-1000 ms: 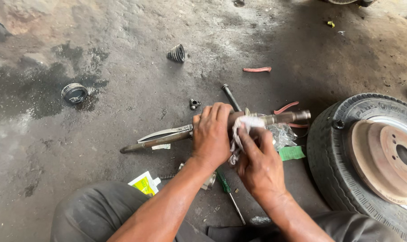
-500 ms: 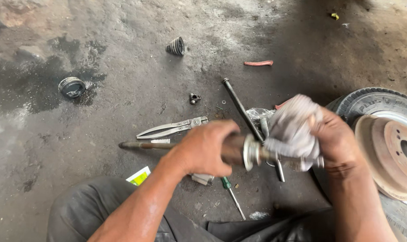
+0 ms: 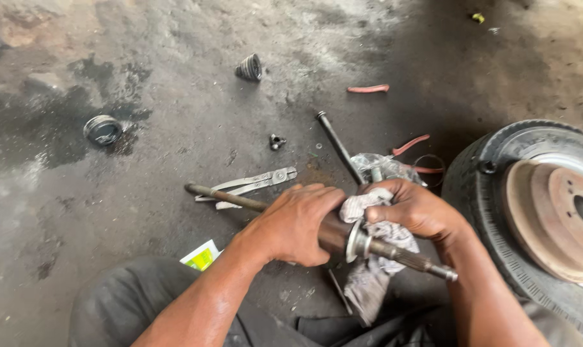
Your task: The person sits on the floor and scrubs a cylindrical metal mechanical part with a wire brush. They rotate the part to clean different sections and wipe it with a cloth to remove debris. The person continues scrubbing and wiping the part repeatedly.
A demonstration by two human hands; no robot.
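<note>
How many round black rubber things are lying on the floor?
2: one ribbed rubber boot lies at top centre, another round one on the dark stain at left. Others may be hidden behind the hands.

Shaft middle hidden under hands; wheel cut off at right edge.

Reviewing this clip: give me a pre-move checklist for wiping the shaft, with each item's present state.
1. Left hand wrapped around the shaft: ok.
2. Right hand presses the rag on the shaft: ok.
3. Shaft's far end clear of the pliers: cannot tell, they overlap.
4. Splined end bare, uncovered by rag: ok.
5. Wheel close beside right forearm: not ok, tight room.
</note>
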